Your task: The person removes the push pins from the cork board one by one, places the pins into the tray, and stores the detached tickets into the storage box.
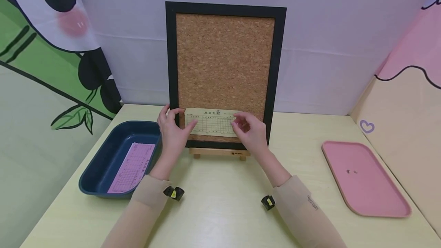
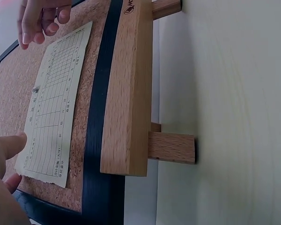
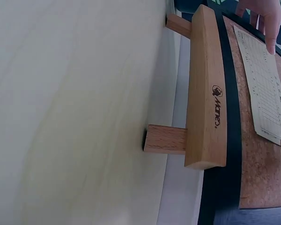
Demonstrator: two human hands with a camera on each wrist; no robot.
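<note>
A black-framed cork board (image 1: 224,60) stands upright on a wooden easel (image 1: 218,152). A yellowish printed slip (image 1: 211,123) lies across its lower part, fixed by a silver pin (image 1: 218,112) at the slip's top edge. My left hand (image 1: 175,125) is at the slip's left end, thumb on the paper and fingers by the frame. At the slip's right end is my right hand (image 1: 249,129), its loosely bent fingers over the corner. The left wrist view shows the slip (image 2: 54,103), the pin (image 2: 36,90) and the right hand's fingertips (image 2: 40,18) just off the paper.
A dark blue tray (image 1: 103,163) at the left holds a pink printed slip (image 1: 132,165). On the right lies a pink tray (image 1: 365,186) with two small pins (image 1: 351,172). Cloth walls stand behind the table and at both sides.
</note>
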